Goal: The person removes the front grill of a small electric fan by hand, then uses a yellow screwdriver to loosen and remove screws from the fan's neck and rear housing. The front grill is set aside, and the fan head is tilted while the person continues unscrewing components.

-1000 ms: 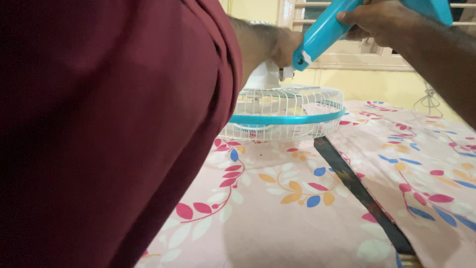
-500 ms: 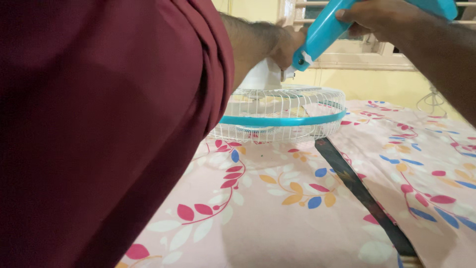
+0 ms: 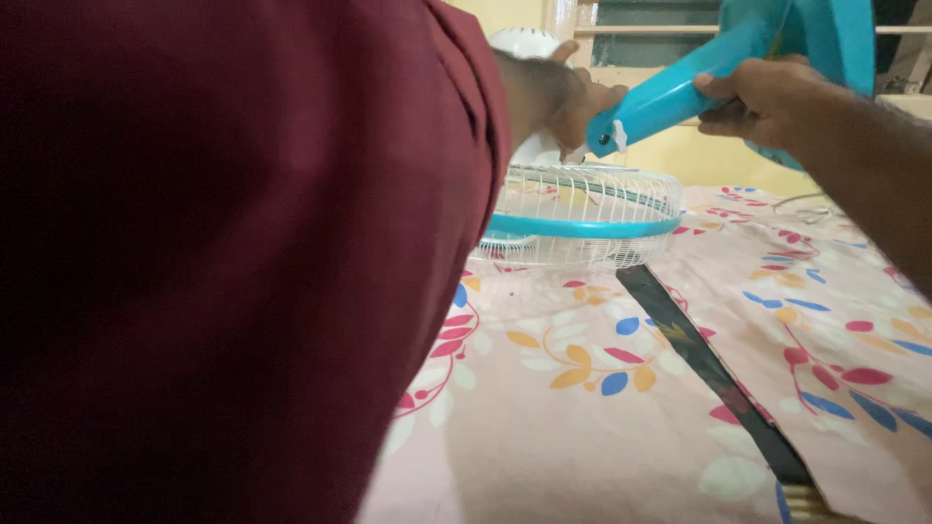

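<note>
Fingers of the right hand (image 3: 767, 102) wrapped tight round the blue stand neck (image 3: 670, 102), holding it slanted down toward the fan's white motor housing (image 3: 529, 44). Left hand (image 3: 568, 97) reaches in past the maroon sleeve (image 3: 243, 262), its fingers curled against the housing right at the neck's lower end; whether they pinch a part there cannot be told, the joint is hidden.

Fan head (image 3: 578, 218), white wire cage with blue rim, lies face-down on the flowered bedsheet (image 3: 582, 388), just below both hands.

Step in hand, as judged: mating or working the joint between neck and housing. Next move likely calls for keeping the neck steady with the right hand while the left lines up the joint, cage held from rocking.

A dark strip (image 3: 709, 374) runs across the sheet, apart from the hands. Window frame (image 3: 660, 34) behind.
</note>
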